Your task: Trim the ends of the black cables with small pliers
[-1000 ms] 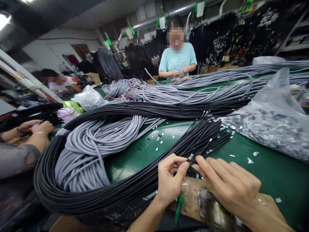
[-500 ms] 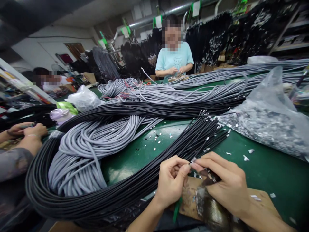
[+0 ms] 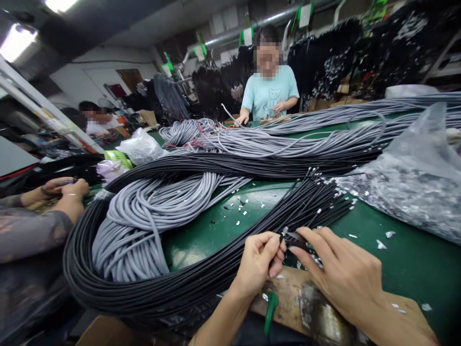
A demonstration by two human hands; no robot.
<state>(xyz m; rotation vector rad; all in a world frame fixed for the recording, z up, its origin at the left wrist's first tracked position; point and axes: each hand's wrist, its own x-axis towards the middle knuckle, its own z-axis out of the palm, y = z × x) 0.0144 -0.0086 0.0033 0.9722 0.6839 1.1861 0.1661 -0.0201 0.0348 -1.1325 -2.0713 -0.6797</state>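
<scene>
The table top (image 3: 406,269) was green, flat and a bit shiny. Small white scraps (image 3: 381,245) lay all over it. A big bundle of thin black cables (image 3: 187,288) made a wide bend around a pile of fat grey cables (image 3: 162,202), and its ends spread out just past the person's hands. On the right sat a see-through plastic bag (image 3: 421,182) full of tiny bits.

The left hand (image 3: 257,259) was closed, with the tip of one black cable (image 3: 282,238) pinched in its fingers. The right hand (image 3: 345,264) was closed around a dark flat tool (image 3: 301,240), which was close to that tip. Both hands were above a brown wooden board (image 3: 288,295) with a green plastic strip (image 3: 271,310) near its left end.

Across the table was a person in a light blue shirt (image 3: 272,96). At the left was another worker's grey sleeve (image 3: 32,230). Dark bunches (image 3: 317,57) hung at the back, and a bright white lamp (image 3: 18,42) shone from the ceiling.
</scene>
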